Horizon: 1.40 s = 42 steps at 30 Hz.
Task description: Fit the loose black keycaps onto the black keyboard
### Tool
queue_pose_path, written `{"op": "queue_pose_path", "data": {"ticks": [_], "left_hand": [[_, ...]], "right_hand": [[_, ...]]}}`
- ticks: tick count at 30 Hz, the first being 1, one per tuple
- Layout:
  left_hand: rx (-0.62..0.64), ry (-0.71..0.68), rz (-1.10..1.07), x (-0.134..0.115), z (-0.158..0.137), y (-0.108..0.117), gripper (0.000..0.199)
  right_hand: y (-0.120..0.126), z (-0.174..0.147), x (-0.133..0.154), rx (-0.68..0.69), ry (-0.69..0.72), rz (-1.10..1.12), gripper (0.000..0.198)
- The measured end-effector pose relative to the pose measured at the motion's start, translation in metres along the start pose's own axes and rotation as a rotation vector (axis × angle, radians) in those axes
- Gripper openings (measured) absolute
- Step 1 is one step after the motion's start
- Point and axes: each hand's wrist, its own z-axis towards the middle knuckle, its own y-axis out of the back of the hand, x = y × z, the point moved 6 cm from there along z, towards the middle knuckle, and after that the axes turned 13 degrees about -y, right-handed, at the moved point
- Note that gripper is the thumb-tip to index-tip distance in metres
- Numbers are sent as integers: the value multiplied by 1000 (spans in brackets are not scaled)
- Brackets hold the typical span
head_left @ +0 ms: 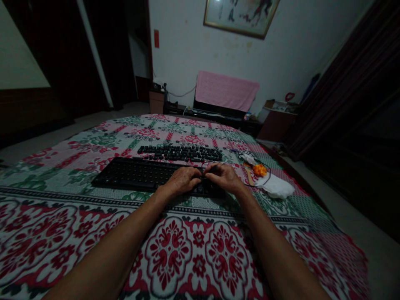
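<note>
A black keyboard [134, 174], its keycaps off across the visible left and middle part, lies on the patterned bedspread. Over its right part, my left hand [184, 180] is closed, thumb and fingertips pinched together. My right hand [224, 176] is closed too, its fingertips almost meeting those of the left. Something small and dark shows at the fingers, too dim to name. Just behind the keyboard, loose black keycaps [181, 152] lie in a long spread. Both hands hide part of the keyboard's right end.
To the right lie an orange crumpled item [259, 170], a flat wooden stick [249, 175], a white cloth or tissue [276, 186] and a thin dark cable [269, 173]. Beyond the bedspread [168, 246], a pink towel [226, 90] covers a screen-like object by the wall.
</note>
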Motion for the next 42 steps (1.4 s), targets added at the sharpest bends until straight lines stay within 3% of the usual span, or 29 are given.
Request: {"op": "queue_pose_path", "data": {"ticks": [12,18,23,30,35,42], "left_hand": [[12,7,129,1,1,-6,25],[-33,64,90,9,-1,1,26],[-47,87,95,10,-3,1,27],[-127,160,57,20,14,9,26],[-162,244,46,39,45,12,26],[-47,328,32,38,71,-17,27]], "right_hand": [[-6,2,-1,-12,54,-99,15],[3,2,-7,10,-14,-57,17],[25,5,-22,-211,-89,33,22],[35,13,-46,-498,-107,50,28],[47,42,-59,-544,-70,45,28],[44,78,-76,-477,-70,-17,20]]}}
